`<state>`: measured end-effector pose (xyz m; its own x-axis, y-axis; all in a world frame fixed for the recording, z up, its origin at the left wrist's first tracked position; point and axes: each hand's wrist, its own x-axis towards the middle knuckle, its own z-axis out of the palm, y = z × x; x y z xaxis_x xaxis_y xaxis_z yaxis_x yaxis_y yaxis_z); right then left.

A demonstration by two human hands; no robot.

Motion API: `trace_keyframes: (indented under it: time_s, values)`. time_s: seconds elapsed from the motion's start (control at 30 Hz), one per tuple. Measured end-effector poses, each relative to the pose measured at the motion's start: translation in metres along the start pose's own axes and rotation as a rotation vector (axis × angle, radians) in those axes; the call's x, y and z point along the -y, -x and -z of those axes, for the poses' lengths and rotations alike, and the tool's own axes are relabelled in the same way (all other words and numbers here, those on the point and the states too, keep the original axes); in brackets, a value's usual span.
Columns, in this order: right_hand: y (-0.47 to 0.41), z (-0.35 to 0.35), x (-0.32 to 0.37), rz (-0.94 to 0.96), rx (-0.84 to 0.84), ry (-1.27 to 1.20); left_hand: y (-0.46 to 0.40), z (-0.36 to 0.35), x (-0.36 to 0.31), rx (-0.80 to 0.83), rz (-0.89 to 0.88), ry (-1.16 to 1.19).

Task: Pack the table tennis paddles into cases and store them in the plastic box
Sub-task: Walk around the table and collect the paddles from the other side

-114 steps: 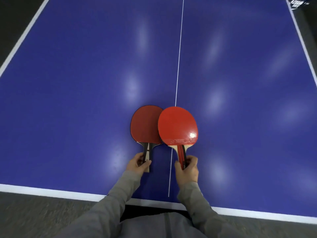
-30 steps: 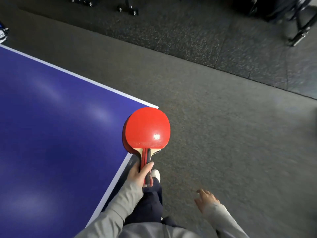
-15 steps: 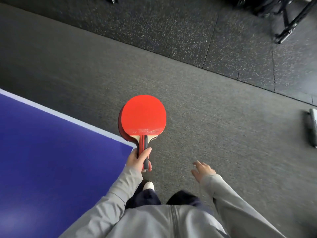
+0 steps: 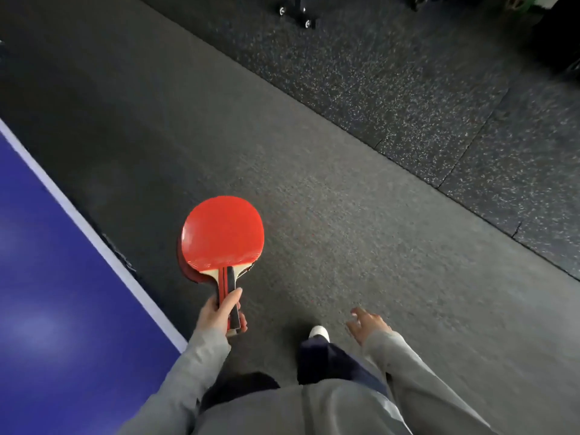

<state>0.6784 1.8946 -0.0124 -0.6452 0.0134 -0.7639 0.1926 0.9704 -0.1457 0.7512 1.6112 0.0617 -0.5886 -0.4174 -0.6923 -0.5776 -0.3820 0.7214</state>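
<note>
Two red table tennis paddles (image 4: 223,233) are stacked face to face, the brighter one on top and the darker one showing only as a rim beneath it. My left hand (image 4: 219,315) grips both handles together and holds the paddles out over the dark floor. My right hand (image 4: 367,323) hangs free at the lower right with loosely spread fingers and holds nothing. No cases and no plastic box are in view.
The blue table tennis table (image 4: 56,277) with its white edge line fills the lower left. Grey carpet and speckled rubber floor mats (image 4: 439,98) lie ahead. A black stand foot with wheels (image 4: 296,14) is at the top. My shoe (image 4: 319,332) steps forward.
Both paddles, first held one in each hand on the table, are now stacked in my left hand. I have turned away from the table, which has slid to the left of view.
</note>
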Motion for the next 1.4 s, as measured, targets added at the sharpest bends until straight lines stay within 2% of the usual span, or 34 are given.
trace_keyframes:
  time_s: [0.2,0.4,0.57,1.0,1.4]
  values:
    - [-0.074,0.086,0.003,0.120,0.040,0.169,-0.014,-0.042,-0.029,-0.199,-0.018,0.155]
    - [-0.141,0.139,0.071,0.218,0.092,0.273,-0.044,-0.054,-0.071,-0.277,-0.033,0.261]
    - [-0.194,0.175,0.154,0.280,0.098,0.315,-0.097,-0.051,-0.118,-0.313,-0.055,0.329]
    - [-0.291,0.296,0.402,0.433,0.045,0.362,-0.277,-0.018,-0.306,-0.318,-0.120,0.411]
    - [-0.428,0.398,0.628,0.554,0.094,0.493,-0.444,0.005,-0.446,-0.549,-0.072,0.505]
